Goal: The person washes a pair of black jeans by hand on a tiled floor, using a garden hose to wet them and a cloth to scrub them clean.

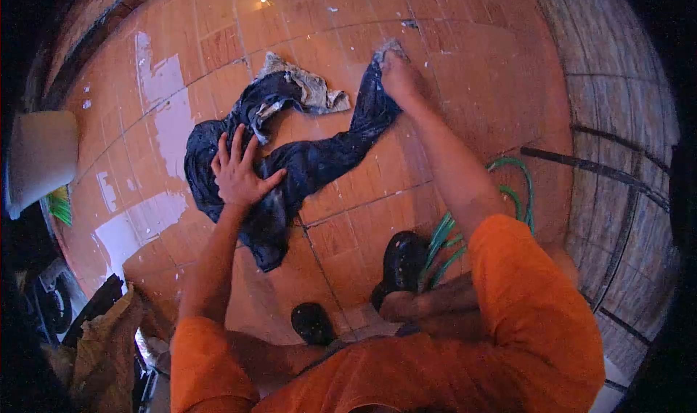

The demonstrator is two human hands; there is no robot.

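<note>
A dark blue, crumpled garment (pixel 312 164) lies on the tiled floor (pixel 479 71), with a grey, dirty-looking part (pixel 312 90) at its upper end. My left hand (pixel 241 169) presses flat on the garment's left side, fingers spread. Farther up and to the right, my right hand (pixel 399 77) is closed round the end of one long strip of the garment, where a bit of grey cloth sticks out past the fingers. That strip stretches from the bunched part to my right hand.
White patches (pixel 170 122) mark the floor at the left. Green hose or cable (pixel 443 239) is coiled by my shoe (pixel 404 260). A pale container (pixel 43 155) stands at the left edge, brown crumpled material (pixel 105 340) lower left. A grey plank-patterned wall (pixel 617 100) borders the right.
</note>
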